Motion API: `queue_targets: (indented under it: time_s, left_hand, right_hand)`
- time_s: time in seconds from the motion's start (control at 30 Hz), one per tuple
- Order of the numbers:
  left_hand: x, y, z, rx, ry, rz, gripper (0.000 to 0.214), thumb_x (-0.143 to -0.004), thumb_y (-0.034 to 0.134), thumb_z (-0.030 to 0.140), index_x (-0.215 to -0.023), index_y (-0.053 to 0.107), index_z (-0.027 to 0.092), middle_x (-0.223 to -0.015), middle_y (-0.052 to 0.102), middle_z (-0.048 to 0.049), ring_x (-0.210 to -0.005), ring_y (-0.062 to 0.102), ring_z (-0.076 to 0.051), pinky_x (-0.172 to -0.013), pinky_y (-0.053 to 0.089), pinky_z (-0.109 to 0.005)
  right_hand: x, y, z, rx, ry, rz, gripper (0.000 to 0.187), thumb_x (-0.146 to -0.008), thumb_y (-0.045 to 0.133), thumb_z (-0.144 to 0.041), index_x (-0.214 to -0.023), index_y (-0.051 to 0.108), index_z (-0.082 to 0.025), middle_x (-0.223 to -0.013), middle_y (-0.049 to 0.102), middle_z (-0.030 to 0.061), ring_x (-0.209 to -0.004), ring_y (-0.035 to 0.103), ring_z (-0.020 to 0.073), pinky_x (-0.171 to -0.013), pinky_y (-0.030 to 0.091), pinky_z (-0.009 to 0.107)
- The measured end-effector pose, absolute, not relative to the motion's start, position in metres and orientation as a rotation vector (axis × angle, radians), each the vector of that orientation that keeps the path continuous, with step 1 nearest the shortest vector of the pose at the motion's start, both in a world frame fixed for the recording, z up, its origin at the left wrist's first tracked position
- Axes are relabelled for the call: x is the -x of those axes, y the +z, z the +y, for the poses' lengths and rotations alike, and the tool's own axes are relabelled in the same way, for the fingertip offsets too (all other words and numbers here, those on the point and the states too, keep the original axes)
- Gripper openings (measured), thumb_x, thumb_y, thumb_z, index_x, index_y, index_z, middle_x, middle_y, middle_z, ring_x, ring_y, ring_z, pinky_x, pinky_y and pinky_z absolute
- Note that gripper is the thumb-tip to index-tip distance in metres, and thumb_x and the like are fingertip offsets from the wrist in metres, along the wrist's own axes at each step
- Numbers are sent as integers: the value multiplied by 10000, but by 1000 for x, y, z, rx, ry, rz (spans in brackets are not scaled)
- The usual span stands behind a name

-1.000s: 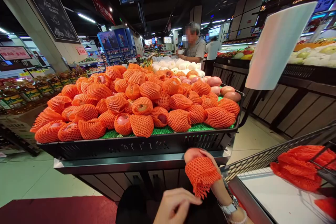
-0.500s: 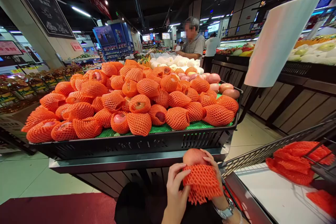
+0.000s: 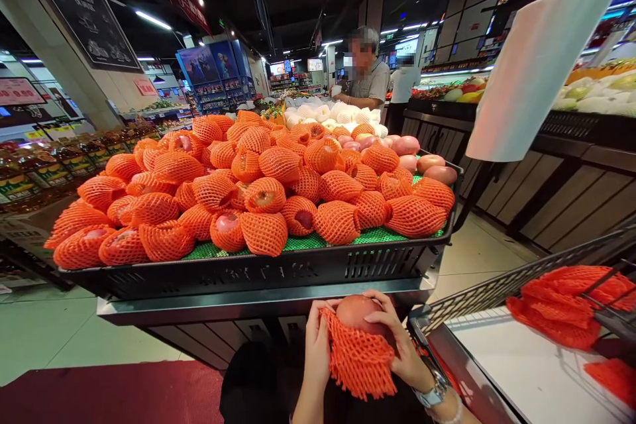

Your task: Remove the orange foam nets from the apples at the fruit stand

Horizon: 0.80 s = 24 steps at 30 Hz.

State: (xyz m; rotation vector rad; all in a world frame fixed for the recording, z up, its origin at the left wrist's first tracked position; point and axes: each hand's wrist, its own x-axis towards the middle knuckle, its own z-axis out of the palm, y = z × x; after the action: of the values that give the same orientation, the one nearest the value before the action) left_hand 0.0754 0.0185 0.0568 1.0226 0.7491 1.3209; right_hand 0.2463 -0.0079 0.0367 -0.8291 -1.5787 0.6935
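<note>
An apple (image 3: 358,311) is in front of me, close to the stand's front edge, its red top bare. Around its lower part hangs an orange foam net (image 3: 362,358), stretched out on the left and drooping below. My left hand (image 3: 317,341) pinches the net's upper left edge between thumb and fingers. Curled over the apple's right side is my right hand (image 3: 395,334), its fingers on the bare skin and its palm partly hidden; a watch sits on that wrist. Many netted apples (image 3: 263,232) lie heaped in a black tray (image 3: 258,271) beyond my hands.
At right stands a metal cart (image 3: 477,278) with a white board (image 3: 517,371) and loose orange nets (image 3: 556,311). A white roll (image 3: 541,73) rises on a post at the tray's corner. Bare apples (image 3: 440,174) lie at the tray's right end. Behind, a person (image 3: 370,76) stands.
My left hand has shifted left and pulled the net's edge away from the apple. The apple and my right hand have moved slightly left and down. More of the right fingers now lie over the apple.
</note>
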Motion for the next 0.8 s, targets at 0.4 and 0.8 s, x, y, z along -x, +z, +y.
queue_targets:
  time_s: [0.4,0.8]
  left_hand:
    - [-86,55,20,-280,1369,950,636,-437,908,505,-968,683,237,-1036,698,-28,-953,633,-198,-831,500,-284]
    - [-108,48,13,-493,1445,779,312,-702,784,457,-775,654,183,-822,698,-16,-771,618,-144,-742,478,-253]
  right_hand:
    - [-235,37,-12,841,755,-1493,317,-977,398,-356,-1224,596,-373,-1470,463,15,-1345,442,227,-1135,342,417]
    - [-225,43,-3,990,1103,-757,443,-861,543,-574,-1144,658,-253,-1242,669,87,-1154,606,271,-1060,438,429]
